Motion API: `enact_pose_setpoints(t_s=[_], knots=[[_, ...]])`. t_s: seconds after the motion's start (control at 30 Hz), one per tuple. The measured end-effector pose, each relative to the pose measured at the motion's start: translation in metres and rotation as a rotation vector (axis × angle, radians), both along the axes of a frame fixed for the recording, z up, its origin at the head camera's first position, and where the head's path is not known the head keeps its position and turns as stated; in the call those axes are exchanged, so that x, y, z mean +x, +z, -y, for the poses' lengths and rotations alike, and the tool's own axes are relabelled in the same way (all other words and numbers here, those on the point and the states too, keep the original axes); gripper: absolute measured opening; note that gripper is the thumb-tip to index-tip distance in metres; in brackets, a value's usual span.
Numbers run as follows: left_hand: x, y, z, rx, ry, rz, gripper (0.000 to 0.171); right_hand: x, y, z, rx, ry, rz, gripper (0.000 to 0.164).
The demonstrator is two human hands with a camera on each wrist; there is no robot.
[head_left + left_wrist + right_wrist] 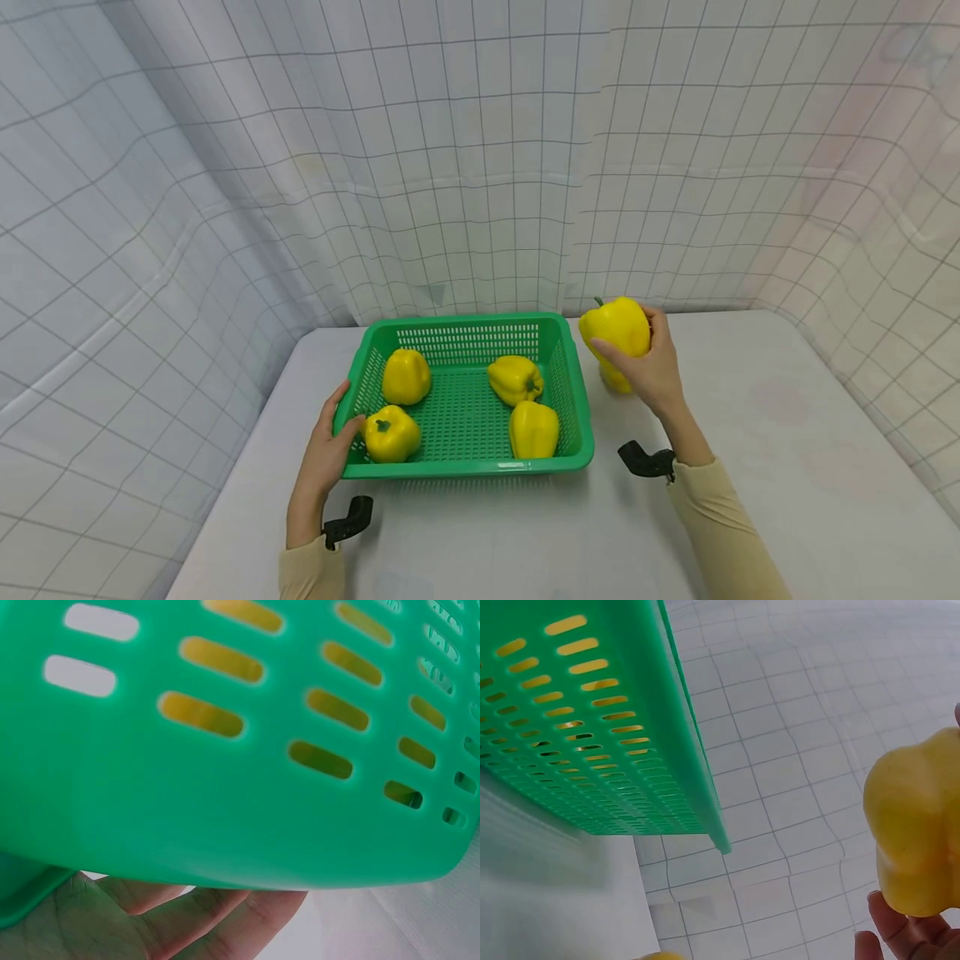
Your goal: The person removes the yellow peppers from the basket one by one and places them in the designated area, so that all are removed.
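A green plastic basket [465, 469] with slotted walls stands on the table, several yellow bell peppers inside it. My left hand [327, 450] grips its left rim, the thumb over the edge beside the front-left pepper [392, 434]. From the left wrist, fingers [202, 915] show against the basket's outer wall [150, 825]. Off the basket's right side, my right hand [654, 371] holds a yellow bell pepper [618, 323] raised, its green stem to the upper left. The right wrist view shows this pepper [919, 817] at the right edge, fingertips beneath it.
Another yellow bell pepper [617, 379] lies on the white table [765, 433], partly hidden below the held one. Inside the basket, a pepper [406, 377] sits back left and two more, a lying one [513, 377] and another [534, 431], sit right. Grid-patterned curtains [480, 167] surround the table.
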State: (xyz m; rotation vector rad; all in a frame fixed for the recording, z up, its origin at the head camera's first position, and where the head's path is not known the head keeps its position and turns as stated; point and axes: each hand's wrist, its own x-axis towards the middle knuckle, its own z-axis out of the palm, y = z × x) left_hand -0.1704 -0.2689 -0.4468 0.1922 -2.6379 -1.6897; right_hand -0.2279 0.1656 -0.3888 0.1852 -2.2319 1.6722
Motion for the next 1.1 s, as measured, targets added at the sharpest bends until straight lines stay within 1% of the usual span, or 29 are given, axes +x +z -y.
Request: enact_pose_setpoints(t_s=[0.1,0.13,0.2,0.27,0.37,0.5,0.6,0.77,0.93,1.1], knots=[[0.000,0.000,0.000,0.002,0.001,0.003,0.061,0.008,0.008,0.001,-0.005,-0.023,-0.008,0.068],[0.000,0.000,0.000,0.002,0.002,0.004,0.061,0.007,0.007,0.000,-0.009,-0.035,-0.007,0.068],[0.000,0.000,0.000,0.002,0.002,0.004,0.061,0.010,0.010,0.000,-0.024,-0.057,-0.003,0.067],[0.000,0.000,0.000,0.004,0.001,0.000,0.061,0.007,0.005,-0.004,-0.046,-0.080,0.011,0.069],[0.000,0.000,0.000,0.005,-0.001,-0.004,0.062,-0.002,-0.009,-0.012,-0.077,-0.114,0.035,0.071],[0.001,0.001,0.000,0.010,-0.002,-0.007,0.062,-0.008,-0.022,-0.021,-0.124,-0.151,0.024,0.073],[0.000,0.000,-0.001,0.015,-0.002,-0.010,0.061,-0.009,-0.026,-0.025,-0.151,-0.179,0.006,0.072],[0.001,0.000,-0.001,0.015,-0.001,-0.012,0.061,-0.012,-0.032,-0.032,-0.157,-0.227,-0.007,0.071],[0.001,0.000,0.000,0.006,0.000,-0.012,0.061,-0.016,-0.038,-0.040,-0.154,-0.284,-0.015,0.071],[0.001,-0.001,0.000,0.002,-0.001,-0.007,0.061,-0.020,-0.044,-0.045,-0.132,-0.328,0.001,0.072]])
